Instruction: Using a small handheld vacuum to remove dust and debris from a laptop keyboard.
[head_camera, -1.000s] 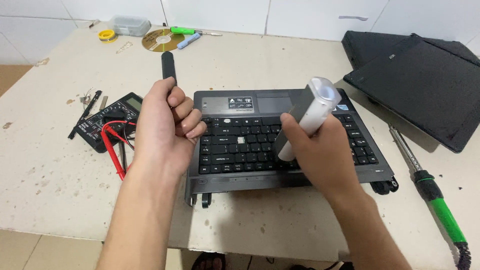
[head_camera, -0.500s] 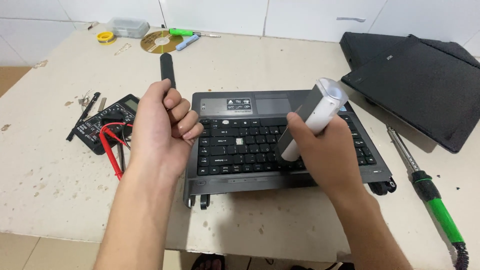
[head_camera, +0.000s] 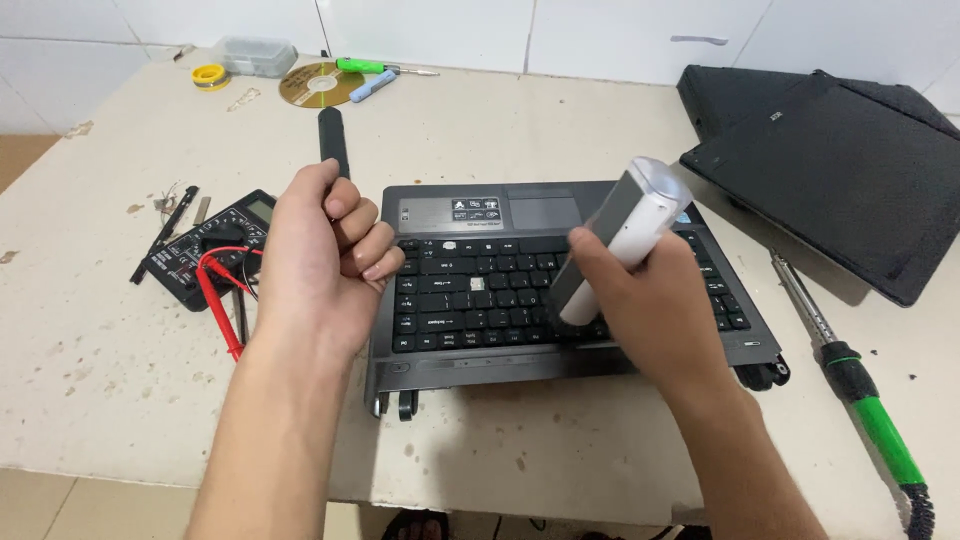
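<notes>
Laptop base (head_camera: 520, 215), a dark grey slab with a black keyboard (head_camera: 480, 300), lies flat on the table (head_camera: 500, 130), its front edge near the table's near edge; one key near the middle of the keyboard is missing, showing a pale patch. Part of the keyboard's right half is hidden behind the right hand (head_camera: 655, 305), and the left edge of the base is covered by the left hand (head_camera: 320, 260).

The left hand is clenched in a fist around a black stick-shaped tool (head_camera: 332, 145); only its rounded upper end shows above the fist, so what the lower end looks like cannot be told. The right hand grips a white and grey cylindrical tool (head_camera: 625, 235) with a smooth plastic look, tilted so its lower tip points down at the keys; the fingers wrap around its lower part from behind, and whether the tip touches the keyboard cannot be made out.

The table is pale, chipped and stained. Left of the laptop lies a black multimeter (head_camera: 205, 245) with red leads (head_camera: 215, 295), partly behind the left wrist. At the far edge sit a shiny disc (head_camera: 315, 85), a green-handled screwdriver (head_camera: 375, 67), a yellow roll of tape (head_camera: 210, 75) and a small clear box (head_camera: 258, 55). On the right lies a black laptop lid (head_camera: 840, 170), cut off by the frame edge, and a green-handled soldering iron (head_camera: 850, 370) with a metal shaft, its cable running out of view.
</notes>
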